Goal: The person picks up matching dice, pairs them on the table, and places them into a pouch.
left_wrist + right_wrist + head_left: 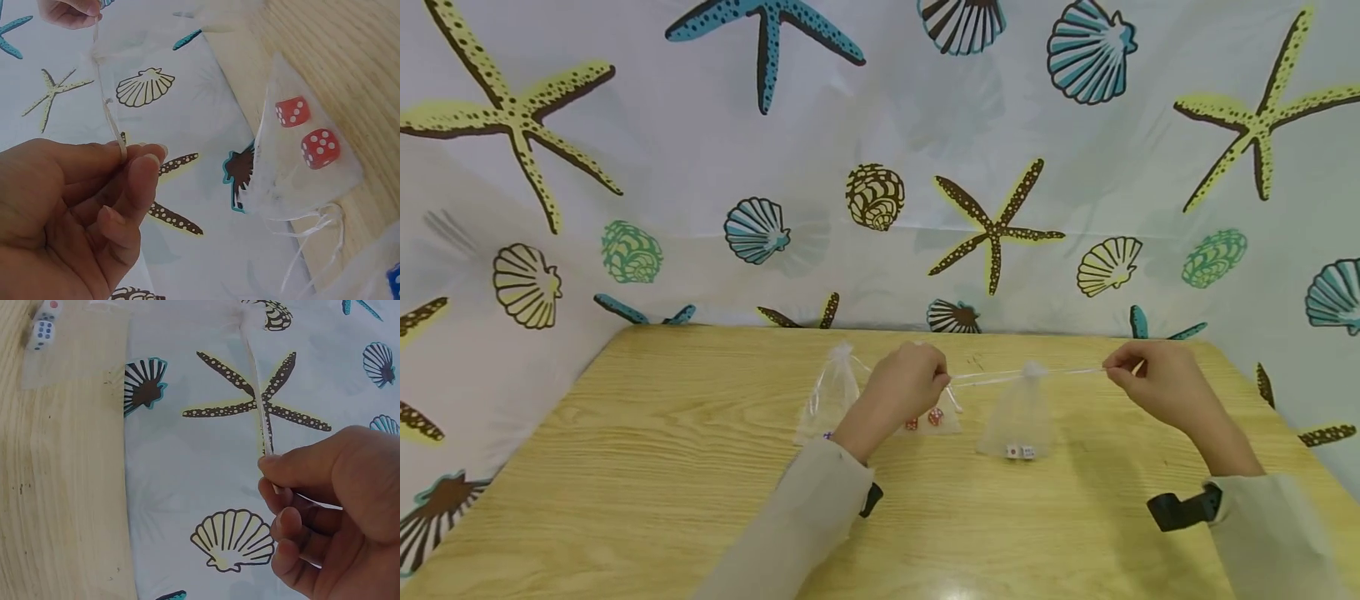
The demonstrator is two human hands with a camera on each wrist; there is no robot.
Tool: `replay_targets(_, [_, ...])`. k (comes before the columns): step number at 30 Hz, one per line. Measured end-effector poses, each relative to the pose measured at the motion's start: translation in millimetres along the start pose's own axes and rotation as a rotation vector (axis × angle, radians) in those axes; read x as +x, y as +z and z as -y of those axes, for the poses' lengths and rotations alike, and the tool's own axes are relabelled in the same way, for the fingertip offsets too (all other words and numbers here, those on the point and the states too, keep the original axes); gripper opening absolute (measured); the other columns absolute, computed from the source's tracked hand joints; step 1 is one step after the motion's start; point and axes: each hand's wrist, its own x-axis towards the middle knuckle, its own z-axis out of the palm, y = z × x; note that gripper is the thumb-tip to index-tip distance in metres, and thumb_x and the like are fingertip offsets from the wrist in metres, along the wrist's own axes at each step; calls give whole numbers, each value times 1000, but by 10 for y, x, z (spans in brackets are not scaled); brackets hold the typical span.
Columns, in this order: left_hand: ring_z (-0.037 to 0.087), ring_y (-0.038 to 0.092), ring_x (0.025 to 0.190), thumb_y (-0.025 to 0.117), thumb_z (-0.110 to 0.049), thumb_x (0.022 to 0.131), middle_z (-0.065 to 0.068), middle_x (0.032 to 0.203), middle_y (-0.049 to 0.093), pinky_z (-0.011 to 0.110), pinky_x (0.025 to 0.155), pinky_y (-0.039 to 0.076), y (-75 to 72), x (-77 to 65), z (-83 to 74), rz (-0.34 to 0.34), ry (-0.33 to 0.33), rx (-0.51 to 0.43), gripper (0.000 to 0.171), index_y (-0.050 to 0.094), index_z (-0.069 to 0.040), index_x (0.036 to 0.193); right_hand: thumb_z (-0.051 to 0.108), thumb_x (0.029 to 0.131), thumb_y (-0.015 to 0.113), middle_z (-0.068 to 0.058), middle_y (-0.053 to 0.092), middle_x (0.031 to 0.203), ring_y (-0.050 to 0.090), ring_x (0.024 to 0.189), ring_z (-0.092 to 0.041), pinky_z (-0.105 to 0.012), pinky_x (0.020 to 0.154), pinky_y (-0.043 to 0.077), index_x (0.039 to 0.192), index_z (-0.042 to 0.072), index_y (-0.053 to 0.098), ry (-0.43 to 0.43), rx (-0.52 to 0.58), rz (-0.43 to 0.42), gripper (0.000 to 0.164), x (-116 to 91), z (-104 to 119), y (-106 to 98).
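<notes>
A sheer white drawstring pouch (1017, 417) with two white dice (1020, 452) at its bottom stands in the middle right of the table, its neck gathered tight. My left hand (904, 385) pinches one end of the pouch's drawstring (111, 119) between thumb and fingertips. On the other side, my right hand (1157, 383) pinches the opposite drawstring end (261, 412). Both strings run nearly straight and taut from the neck to the hands. Beneath the left hand lies a second sheer pouch with red dice (320, 149), partly covered by that hand in the head view.
A third sheer pouch (829, 392) with blue dice stands left of the red-dice pouch, partly behind the left forearm. The wooden table (625, 467) ends at a white cloth (865, 283) printed with starfish and shells.
</notes>
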Motion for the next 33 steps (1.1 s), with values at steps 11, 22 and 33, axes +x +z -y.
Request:
replay_targets(11, [11, 52, 57, 55, -13, 96, 4, 80, 67, 25, 51, 42, 243, 200, 89, -38, -104, -27, 16, 68, -8, 89, 9, 92, 58, -16, 66, 84, 55, 63, -17, -30, 54, 43, 95, -2, 69, 75, 72, -42, 15, 123, -64, 335])
replay_targets(22, [7, 43, 43, 50, -8, 95, -3, 55, 51, 21, 42, 33, 498, 203, 149, -25, -113, -77, 27, 59, -11, 70, 9, 90, 59, -15, 65, 84, 58, 68, -21, -30, 56, 45, 96, -3, 67, 127, 142, 26, 16, 155, -46, 689])
replay_targets(33, [7, 29, 45, 53, -15, 96, -5, 51, 33, 20, 39, 25, 638, 170, 131, -8, -97, 9, 37, 41, -16, 60, 6, 88, 60, -17, 67, 86, 63, 73, -25, -37, 63, 50, 96, -3, 65, 147, 174, 76, 14, 77, -49, 895])
